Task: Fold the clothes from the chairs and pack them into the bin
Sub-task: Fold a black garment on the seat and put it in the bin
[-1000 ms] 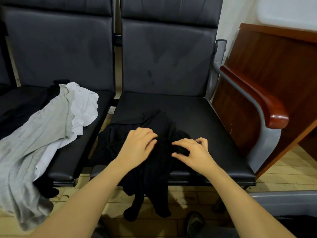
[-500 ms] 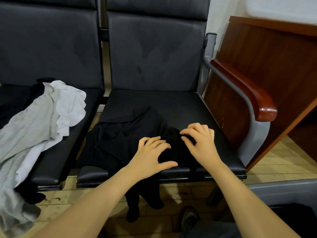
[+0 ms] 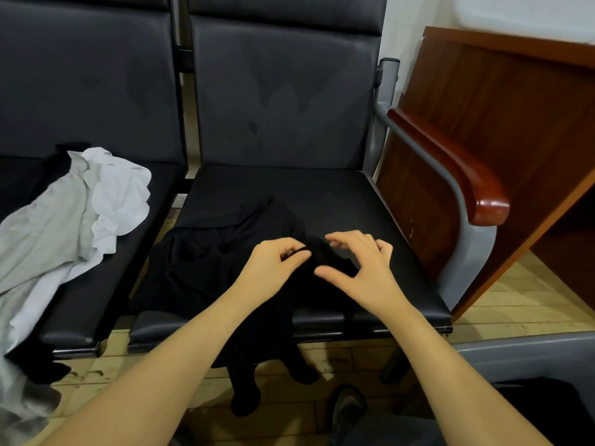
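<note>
Black garment (image 3: 206, 262) lies crumpled under both hands, trailing off the chair seat (image 3: 370, 201) edge. Left hand (image 3: 273, 268) pinches a fold; right hand (image 3: 360, 268) hovers just beside, fingers spread. Likely soft, light, floppy: best gathered at an edge.

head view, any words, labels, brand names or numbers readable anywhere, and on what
None. No text shows on the black garment, the grey and white clothes, the chair seat, the wooden armrest or the wooden desk panel.
</note>
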